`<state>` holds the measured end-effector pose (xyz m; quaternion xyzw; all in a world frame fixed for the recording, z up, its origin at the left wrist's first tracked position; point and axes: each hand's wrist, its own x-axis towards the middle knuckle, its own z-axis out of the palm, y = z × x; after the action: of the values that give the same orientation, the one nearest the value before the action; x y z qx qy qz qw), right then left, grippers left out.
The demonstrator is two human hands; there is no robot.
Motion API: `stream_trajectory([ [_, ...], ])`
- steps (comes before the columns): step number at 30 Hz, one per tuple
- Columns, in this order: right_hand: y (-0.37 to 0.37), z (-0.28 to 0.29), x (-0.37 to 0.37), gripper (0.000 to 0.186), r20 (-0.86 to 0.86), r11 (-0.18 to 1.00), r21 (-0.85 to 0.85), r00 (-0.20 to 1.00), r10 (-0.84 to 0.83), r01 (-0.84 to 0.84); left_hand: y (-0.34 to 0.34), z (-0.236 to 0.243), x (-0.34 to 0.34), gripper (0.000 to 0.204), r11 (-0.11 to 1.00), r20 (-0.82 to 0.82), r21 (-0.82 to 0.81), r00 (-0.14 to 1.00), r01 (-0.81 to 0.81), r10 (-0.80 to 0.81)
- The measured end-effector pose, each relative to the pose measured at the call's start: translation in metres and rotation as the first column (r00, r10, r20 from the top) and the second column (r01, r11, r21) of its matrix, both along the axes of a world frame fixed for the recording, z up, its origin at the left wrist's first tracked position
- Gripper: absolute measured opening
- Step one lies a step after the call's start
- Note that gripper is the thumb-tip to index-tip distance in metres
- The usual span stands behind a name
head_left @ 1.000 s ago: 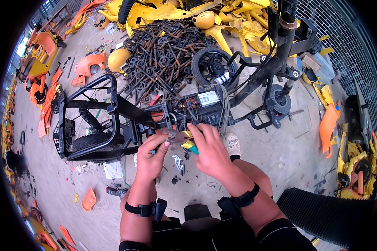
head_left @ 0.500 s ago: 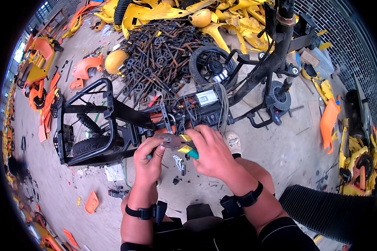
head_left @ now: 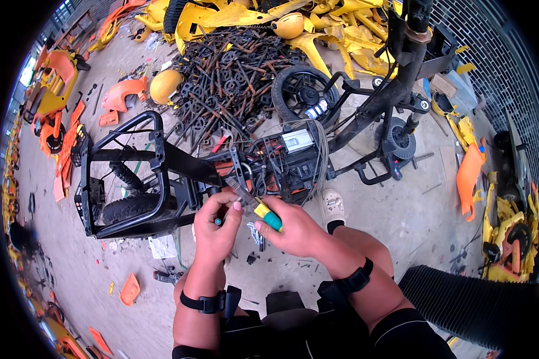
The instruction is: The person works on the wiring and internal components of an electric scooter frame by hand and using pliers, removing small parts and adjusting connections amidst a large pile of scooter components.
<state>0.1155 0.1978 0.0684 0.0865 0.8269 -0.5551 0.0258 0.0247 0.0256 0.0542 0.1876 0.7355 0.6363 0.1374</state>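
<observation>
My right hand (head_left: 293, 230) is wrapped round pliers (head_left: 268, 216) with yellow and green handles, their grey jaws angled up and left. Close by, my left hand (head_left: 214, 230) is closed, thumb and forefinger pinched at the side of the jaws; whatever it grips there is too small to make out. A small dark rod with a teal end (head_left: 218, 221) pokes out between its curled fingers. Just beyond both hands lies the black vehicle frame (head_left: 188, 164), with loose wires and a silver box (head_left: 296, 140) at its middle.
Behind the frame rises a heap of rusty metal parts (head_left: 227, 84), with yellow body panels (head_left: 365, 36) beyond. A wheel (head_left: 302, 96) leans by the heap. Orange pieces (head_left: 130, 290) lie on the floor at left. A black ribbed tube (head_left: 461, 305) lies at lower right.
My right hand has turned the pliers, so the jaws point more up and away and the handles lie lower. The left hand has shifted slightly right, still pinching beside the jaws.
</observation>
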Motion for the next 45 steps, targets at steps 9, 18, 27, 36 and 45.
stream_trajectory([
  [9, -0.01, 0.011, 0.005, 0.035, 0.132, 0.99, -0.136, 0.989, 0.064, -0.046, -0.009, 0.009, 0.009, 0.006, 1.0, -0.028, 0.01, 1.0, -0.002, 0.003],
  [18, -0.02, -0.001, 0.013, 0.038, 0.081, 0.999, -0.032, 0.997, 0.014, -0.011, -0.017, 0.008, 0.016, 0.006, 0.999, -0.023, 0.034, 1.0, -0.005, 0.005],
  [27, -0.019, 0.011, 0.015, 0.037, 0.154, 0.993, 0.108, 0.986, -0.068, 0.052, -0.02, 0.005, 0.02, 0.007, 1.0, 0.001, -0.014, 1.0, 0.007, -0.006],
  [36, -0.021, -0.002, 0.022, 0.043, 0.086, 0.965, 0.232, 0.985, -0.149, 0.126, -0.019, 0.008, 0.024, 0.008, 0.998, -0.01, -0.061, 1.0, 0.015, -0.015],
  [45, 0.05, -0.015, 0.017, 0.02, 0.228, 0.714, -0.305, 0.776, -0.588, 0.63, -0.044, 0.002, 0.012, 0.007, 0.99, -0.072, -0.036, 0.988, -0.139, 0.136],
])
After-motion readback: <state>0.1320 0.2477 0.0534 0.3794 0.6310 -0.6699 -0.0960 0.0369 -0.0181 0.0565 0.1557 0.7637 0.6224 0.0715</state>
